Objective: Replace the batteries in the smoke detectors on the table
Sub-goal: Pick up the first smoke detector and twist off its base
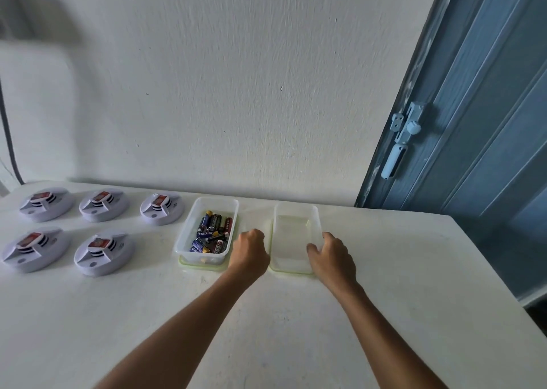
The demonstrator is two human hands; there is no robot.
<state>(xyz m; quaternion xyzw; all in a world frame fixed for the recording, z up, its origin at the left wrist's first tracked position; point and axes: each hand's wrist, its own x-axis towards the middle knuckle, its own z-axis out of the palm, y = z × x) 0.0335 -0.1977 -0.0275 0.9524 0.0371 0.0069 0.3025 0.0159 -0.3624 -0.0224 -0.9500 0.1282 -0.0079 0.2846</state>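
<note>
White table (296, 329) against a white wall (236, 77); blue door (479, 122) at 2 o'clock. Left hand (250, 251) is a fist; right hand (333, 255) grips the empty container (293, 231).

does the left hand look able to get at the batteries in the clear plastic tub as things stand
Probably yes. The left hand sits right beside the clear plastic tub of batteries, which is open-topped with no lid on it. Nothing lies between them, and the right hand is off at the empty clear tub.

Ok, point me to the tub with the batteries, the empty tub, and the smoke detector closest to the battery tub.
battery tub (186, 242), head view, on its left wall.
empty tub (296, 211), head view, on its far rim.
nearest smoke detector (161, 209), head view, on the middle of its white body.
</note>
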